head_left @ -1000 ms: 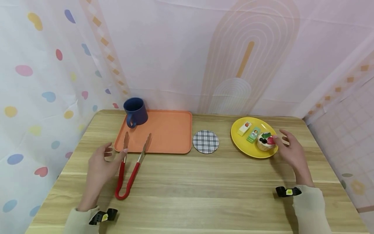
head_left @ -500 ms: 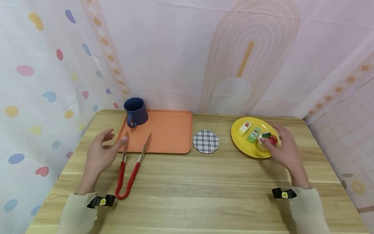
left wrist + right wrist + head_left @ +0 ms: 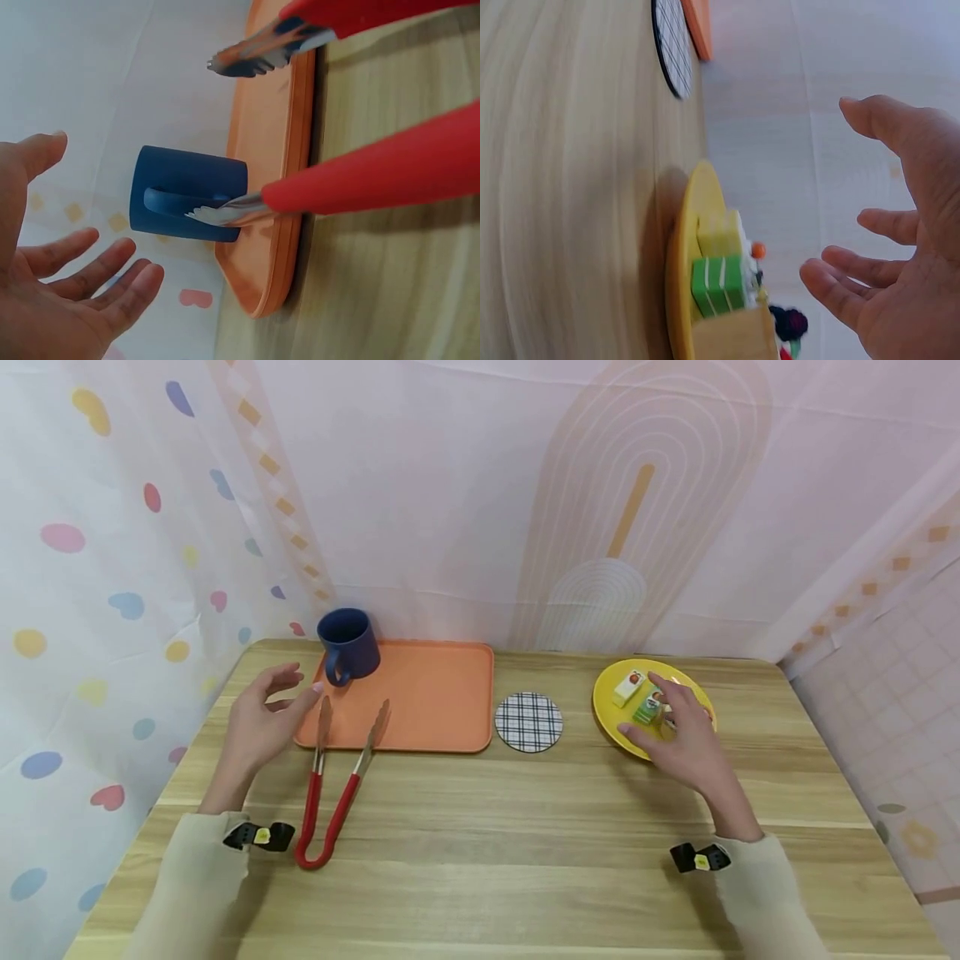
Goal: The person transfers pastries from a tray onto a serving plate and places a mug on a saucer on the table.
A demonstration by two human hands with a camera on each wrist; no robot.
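My left hand (image 3: 262, 722) hovers beside red-handled metal tongs (image 3: 310, 810), fingers loosely bent and holding nothing. The tongs lie spread, their tips over an orange tray (image 3: 435, 693). A navy blue mug (image 3: 360, 647) stands on the tray's back left corner, its handle toward me. My right hand (image 3: 686, 743) is over the yellow plate (image 3: 611, 731), thumb and fingers apart with nothing between them. On that plate are a small yellow-and-white cake (image 3: 627, 688), a green-and-white cake (image 3: 718, 286) and a fruit-topped cupcake (image 3: 739, 334), which the right hand mostly covers in the head view.
A round checked coaster (image 3: 528, 722) lies between the tray and the plate. Behind the wooden table (image 3: 495, 860) hangs a pale patterned curtain (image 3: 450, 510), which also runs along both sides.
My right hand has moved left across the plate, from the cupcake's right side to over it and the green cake. My left hand has shifted slightly forward, toward the mug.
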